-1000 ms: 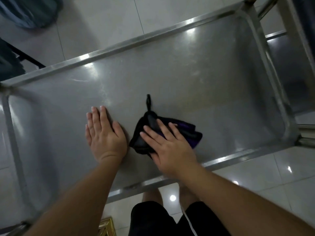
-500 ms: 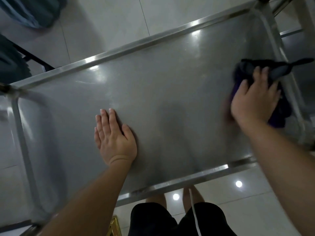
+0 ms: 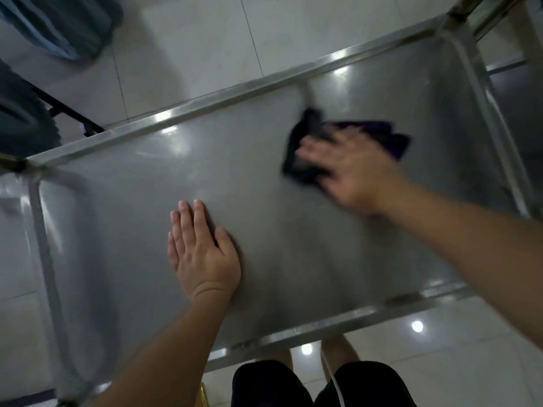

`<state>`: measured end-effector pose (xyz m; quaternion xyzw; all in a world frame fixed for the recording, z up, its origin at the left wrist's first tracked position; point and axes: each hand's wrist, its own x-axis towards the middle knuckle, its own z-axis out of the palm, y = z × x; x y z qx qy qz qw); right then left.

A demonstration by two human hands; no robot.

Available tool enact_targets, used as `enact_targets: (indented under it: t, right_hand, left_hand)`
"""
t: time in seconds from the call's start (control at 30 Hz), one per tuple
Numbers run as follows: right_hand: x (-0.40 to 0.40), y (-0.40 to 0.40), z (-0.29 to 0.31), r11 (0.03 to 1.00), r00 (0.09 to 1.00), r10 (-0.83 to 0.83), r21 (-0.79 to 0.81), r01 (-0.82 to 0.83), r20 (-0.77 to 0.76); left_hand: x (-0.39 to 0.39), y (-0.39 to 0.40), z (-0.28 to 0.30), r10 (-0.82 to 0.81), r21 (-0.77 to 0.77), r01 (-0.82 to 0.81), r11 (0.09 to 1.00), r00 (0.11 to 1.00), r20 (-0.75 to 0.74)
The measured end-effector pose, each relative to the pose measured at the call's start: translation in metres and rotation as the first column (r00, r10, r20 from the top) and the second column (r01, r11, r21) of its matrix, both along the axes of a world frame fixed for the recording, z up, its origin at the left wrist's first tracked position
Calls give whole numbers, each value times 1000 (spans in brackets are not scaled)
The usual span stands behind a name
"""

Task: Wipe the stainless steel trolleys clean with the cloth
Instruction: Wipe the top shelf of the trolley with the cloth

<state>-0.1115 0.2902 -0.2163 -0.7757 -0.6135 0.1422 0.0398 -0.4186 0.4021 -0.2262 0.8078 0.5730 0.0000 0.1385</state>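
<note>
A stainless steel trolley [image 3: 123,207] fills the view, its flat top shelf ringed by a raised rim. My left hand [image 3: 202,254] lies flat on the shelf near the middle, fingers together, holding nothing. My right hand [image 3: 355,171] presses a dark black and purple cloth [image 3: 305,142] onto the shelf's far right part, just short of the far rim. The hand and cloth are blurred by motion. Part of the cloth is hidden under my palm.
A second steel frame [image 3: 505,66] stands at the right beyond the trolley's end rail. Blue-green fabric [image 3: 58,27] hangs at the upper left above a black bar [image 3: 73,116]. Glossy white floor tiles [image 3: 191,48] surround the trolley. My legs in black shorts [image 3: 270,383] are at the near edge.
My right hand swept the cloth from the near middle out to the right end rail, then back left toward the far rim. My left hand stayed flat in place.
</note>
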Motion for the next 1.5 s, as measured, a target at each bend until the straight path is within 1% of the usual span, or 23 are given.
enact_targets:
  t: [0.07, 0.17, 0.27, 0.33, 0.4, 0.43, 0.5, 0.57, 0.63, 0.7, 0.77, 0.83, 0.9, 0.97, 1.0, 1.07, 1.17, 1.2, 1.23, 1.3, 1.4, 1.43, 1.5]
  right_hand:
    - [70, -23, 6, 957, 955, -291, -1, 291, 59]
    - [123, -42, 15, 743, 739, -666, 0, 669, 97]
    - [97, -5, 14, 477, 478, -874, -36, 878, 84]
    - [54, 30, 14, 399, 399, -916, -25, 917, 37]
    - [-7, 63, 14, 429, 429, -903, -10, 903, -20]
    - [-42, 78, 14, 477, 476, -879, -7, 879, -39]
    - [-110, 103, 13, 642, 641, -766, -10, 767, -56]
    - [-154, 123, 10, 841, 840, -540, -18, 540, -56]
    - [-155, 141, 7, 973, 971, -231, -16, 230, -60]
    - [-128, 157, 4, 997, 996, 76, -16, -77, -50]
    - [-89, 166, 2, 969, 969, 246, -23, -246, -26]
    - [-36, 165, 1, 980, 980, 199, -22, -200, -24]
    - [27, 149, 5, 1000, 1000, -6, 3, 6, -12]
    - [90, 119, 9, 957, 957, -288, 55, 286, 36]
    - [114, 102, 10, 898, 897, -438, 72, 434, 56]
    - [137, 80, 11, 730, 727, -683, 58, 681, 68]
    - [108, 98, 11, 531, 529, -847, 27, 847, 62]
    - [88, 109, 13, 519, 517, -854, 25, 855, 51]
    - [66, 121, 14, 557, 556, -830, 26, 830, 38]
    - [10, 142, 12, 714, 714, -700, 39, 699, 11]
    - [-68, 178, 10, 941, 941, -338, -3, 338, -30]
    - [-83, 189, 11, 983, 982, -184, -32, 183, -43]
    - [-87, 203, 12, 998, 997, 43, -46, -46, -60]
  left_hand:
    - [1, 0, -1, -1, 5, 1, 1000, 1000, -2]
    - [1, -1, -3, -5, 21, 5, 1000, 1000, 3]
    - [-1, 0, -5, -2, 34, 2, 999, 1000, 8]
    - [-1, -1, -5, -4, 33, 4, 999, 1000, 5]
    - [-1, -1, -6, -10, 30, 10, 999, 1000, 5]
    - [-1, -1, -6, -8, 27, 8, 1000, 1000, 5]
    - [-2, -1, -5, -2, 12, 2, 1000, 1000, 8]
    - [-1, 0, -4, 4, 6, -4, 1000, 1000, 17]
    - [-1, 0, -4, 7, 6, -7, 1000, 1000, 17]
    - [-1, -1, -5, 5, 3, -5, 1000, 1000, 3]
    - [-1, -1, -5, 8, 7, -8, 1000, 1000, 10]
    - [-1, -1, -5, 2, 20, -2, 1000, 1000, 21]
    - [-1, -1, -6, -12, 29, 11, 1000, 1000, 14]
    - [-2, -1, -6, -8, 34, 8, 999, 1000, 12]
    - [-1, -1, -7, -6, 35, 6, 999, 1000, 11]
    - [0, -1, -7, -9, 36, 9, 999, 1000, 10]
    - [-1, -1, -5, -5, 34, 5, 999, 1000, 5]
    - [-1, -1, -4, -8, 32, 8, 999, 1000, 5]
    - [-1, -1, -4, -9, 32, 9, 999, 1000, 6]
    - [-1, 0, -3, 0, 33, 0, 999, 1000, 4]
    - [0, 0, -3, 7, 29, -7, 1000, 1000, 3]
    - [0, 0, -3, 6, 21, -6, 1000, 1000, 0]
    - [-1, 0, -2, -2, 7, 2, 1000, 1000, -6]
